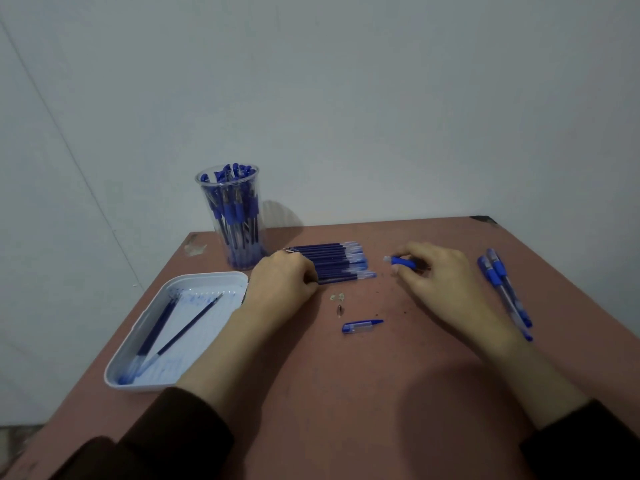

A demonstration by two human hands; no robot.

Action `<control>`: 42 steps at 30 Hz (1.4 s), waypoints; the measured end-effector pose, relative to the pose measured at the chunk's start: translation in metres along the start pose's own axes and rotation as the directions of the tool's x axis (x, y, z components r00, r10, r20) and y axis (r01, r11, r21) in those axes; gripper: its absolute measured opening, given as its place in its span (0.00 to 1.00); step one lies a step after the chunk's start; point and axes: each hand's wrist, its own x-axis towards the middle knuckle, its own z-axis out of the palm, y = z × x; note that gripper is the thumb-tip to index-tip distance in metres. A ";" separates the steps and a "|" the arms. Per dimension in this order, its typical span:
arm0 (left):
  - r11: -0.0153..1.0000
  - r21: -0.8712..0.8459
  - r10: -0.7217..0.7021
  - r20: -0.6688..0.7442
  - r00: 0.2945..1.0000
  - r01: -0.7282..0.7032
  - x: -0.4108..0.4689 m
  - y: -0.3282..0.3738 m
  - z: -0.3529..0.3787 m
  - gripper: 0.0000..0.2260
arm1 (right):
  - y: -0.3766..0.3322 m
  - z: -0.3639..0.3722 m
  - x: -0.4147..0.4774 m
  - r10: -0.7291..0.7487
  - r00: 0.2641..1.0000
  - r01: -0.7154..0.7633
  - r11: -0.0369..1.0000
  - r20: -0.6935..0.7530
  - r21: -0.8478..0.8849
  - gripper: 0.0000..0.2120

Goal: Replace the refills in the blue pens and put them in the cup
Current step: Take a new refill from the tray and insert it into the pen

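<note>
L hand (282,282) curling onto refills (341,263), frame centre; grip hidden, can't tell if pinching. R hand (438,271) grip pinching pen barrel (403,261). Advising: isolating 1 refill, feeding tip-first. Cup (230,216) standing upper left.

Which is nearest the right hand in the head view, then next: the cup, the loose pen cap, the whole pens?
1. Whole pens, just right of the right hand.
2. Loose pen cap, toward the camera, left of it.
3. Cup, far left at the back.
</note>
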 end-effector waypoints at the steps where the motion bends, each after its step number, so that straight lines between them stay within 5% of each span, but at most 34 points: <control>1: 1.000 0.018 -0.001 -0.005 1.000 0.001 0.002 0.000 0.001 0.07 | 0.000 0.001 0.000 -0.005 1.000 0.005 1.000 -0.005 0.007 0.06; 15: 0.980 -0.111 -0.178 -0.101 0.979 0.167 -0.017 -0.045 -0.048 0.03 | -0.002 0.020 -0.005 -0.121 0.991 0.115 0.989 0.058 0.098 0.06; 21: 0.916 0.037 -0.401 0.151 0.903 0.400 -0.044 -0.101 -0.077 0.09 | -0.004 0.027 -0.007 -0.150 0.987 0.141 0.981 0.059 0.130 0.07; 27: 0.912 0.088 -0.407 0.321 0.855 0.401 -0.057 -0.110 -0.075 0.16 | -0.005 0.029 -0.009 -0.184 0.982 0.175 0.975 0.052 0.139 0.08; 30: 0.917 0.036 -0.394 0.246 0.885 0.398 -0.060 -0.112 -0.074 0.09 | -0.003 0.029 -0.008 -0.189 0.980 0.179 0.973 0.057 0.144 0.08; 33: 0.888 0.186 -0.437 0.050 0.898 0.421 -0.063 -0.115 -0.075 0.08 | -0.001 0.031 -0.008 -0.190 0.980 0.181 0.973 0.053 0.141 0.08; 42: 0.859 0.066 -0.511 0.159 0.845 0.507 -0.062 -0.114 -0.070 0.10 | -0.003 0.029 -0.008 -0.211 0.976 0.203 0.969 0.049 0.138 0.08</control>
